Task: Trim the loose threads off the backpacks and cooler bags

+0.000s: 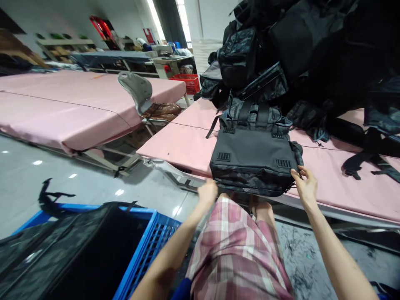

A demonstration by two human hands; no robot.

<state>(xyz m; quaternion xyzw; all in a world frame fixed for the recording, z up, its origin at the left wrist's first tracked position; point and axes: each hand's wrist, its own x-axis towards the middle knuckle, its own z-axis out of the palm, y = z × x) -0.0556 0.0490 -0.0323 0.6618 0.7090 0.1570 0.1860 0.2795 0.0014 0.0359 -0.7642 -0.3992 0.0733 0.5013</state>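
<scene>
A dark backpack (250, 152) in black and grey camouflage lies on the pink-covered table in front of me. Its smooth base panel with several ribbed rubber feet faces up, and straps lie across its far end. My right hand (306, 187) grips the near right corner, thumb on the edge of the base. By the near left corner, my left hand (208, 193) is closed, low beside the table edge. Its fingers are curled out of sight, so what they hold is hidden.
Black and camouflage bags (300, 46) are heaped at the table's back right. At lower left stands a blue crate (146, 233) with bags in it. A grey chair (136, 91) stands between this table and another pink table (62, 100). Loose straps (365, 160) lie at right.
</scene>
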